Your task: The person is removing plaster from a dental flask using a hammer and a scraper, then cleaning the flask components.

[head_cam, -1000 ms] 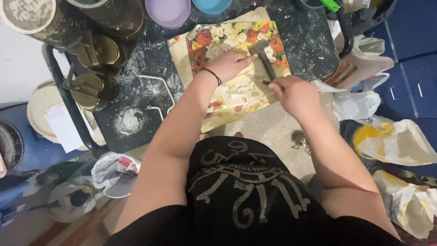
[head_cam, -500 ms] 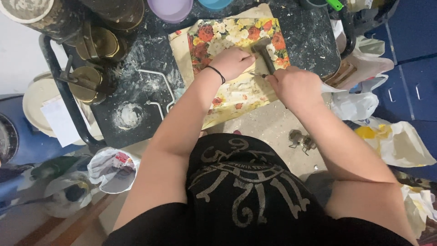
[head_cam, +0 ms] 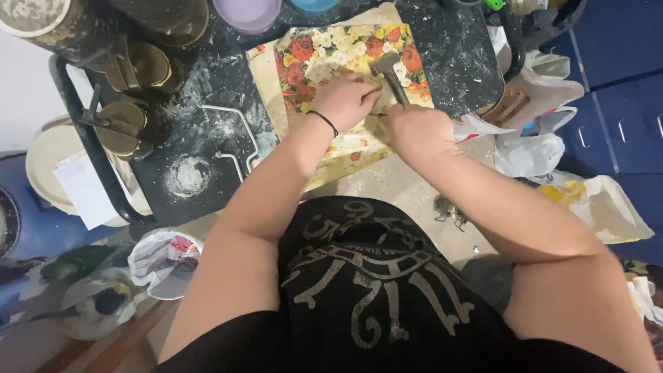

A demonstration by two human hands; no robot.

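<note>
Light: even, moderately bright | shadows: soft | focus: slightly soft | edges: distorted

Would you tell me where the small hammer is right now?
In the head view, the hammer sits upper centre, gripped by the right hand, its head over the floral board just right of the left hand.

White plastic bags (head_cam: 532, 148) right of table, crumpled red-printed wrapper (head_cam: 166, 252) lower left

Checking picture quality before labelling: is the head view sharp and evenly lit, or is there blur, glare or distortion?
Head view: light is soft and even, no hard glare; the left hand, right hand and hammer are slightly soft; the floral board reads clearly; the wide lens bends the frame edges.
</note>
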